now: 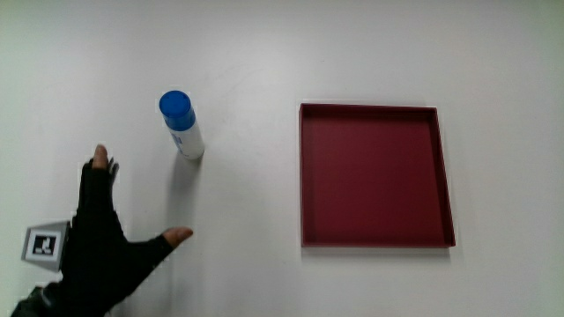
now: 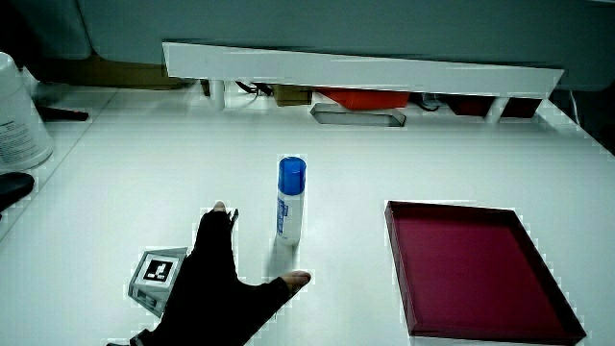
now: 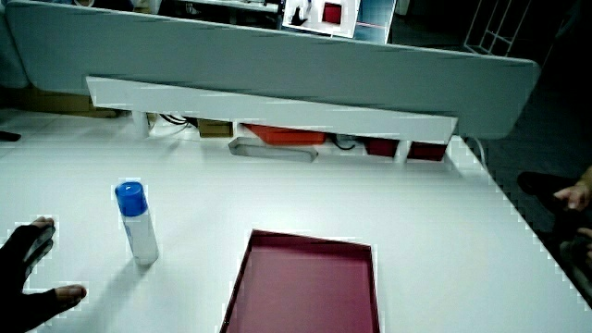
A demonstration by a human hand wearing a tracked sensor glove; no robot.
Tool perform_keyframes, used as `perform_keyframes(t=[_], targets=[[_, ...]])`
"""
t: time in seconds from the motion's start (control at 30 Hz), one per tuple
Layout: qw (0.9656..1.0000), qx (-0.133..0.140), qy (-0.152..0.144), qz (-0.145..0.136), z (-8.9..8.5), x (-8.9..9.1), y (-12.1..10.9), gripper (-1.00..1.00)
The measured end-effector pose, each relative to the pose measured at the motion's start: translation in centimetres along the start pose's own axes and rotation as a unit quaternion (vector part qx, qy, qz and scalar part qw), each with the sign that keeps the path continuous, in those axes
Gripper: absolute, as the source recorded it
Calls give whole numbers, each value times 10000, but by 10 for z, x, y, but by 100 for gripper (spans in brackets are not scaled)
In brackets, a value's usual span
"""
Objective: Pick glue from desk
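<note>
A white glue stick with a blue cap (image 1: pixel 181 124) stands upright on the white desk, also seen in both side views (image 2: pixel 290 198) (image 3: pixel 136 222). The hand (image 1: pixel 104 249) in its black glove is nearer to the person than the glue stick and apart from it. Its fingers are spread, the thumb pointing toward the red tray, and it holds nothing. A patterned cube (image 1: pixel 45 244) sits on its back. In the side views the hand (image 2: pixel 223 283) (image 3: pixel 28 273) lies low over the desk, short of the glue.
A shallow dark red square tray (image 1: pixel 304 176) lies on the desk beside the glue stick, with nothing in it. A low partition with a white shelf (image 2: pixel 356 67) runs along the desk's edge farthest from the person. A white container (image 2: pixel 19 115) stands at the desk's edge.
</note>
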Motion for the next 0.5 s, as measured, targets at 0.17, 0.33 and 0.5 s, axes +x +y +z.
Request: perform_keyframes(t=[0.17,0.33,0.5], targets=[[9995,-70,-165,253,-5,1,20,0],[9987,-173,-441,169,-14,7,35,0],[9991,-184,-358,164,-23,4,48,0]])
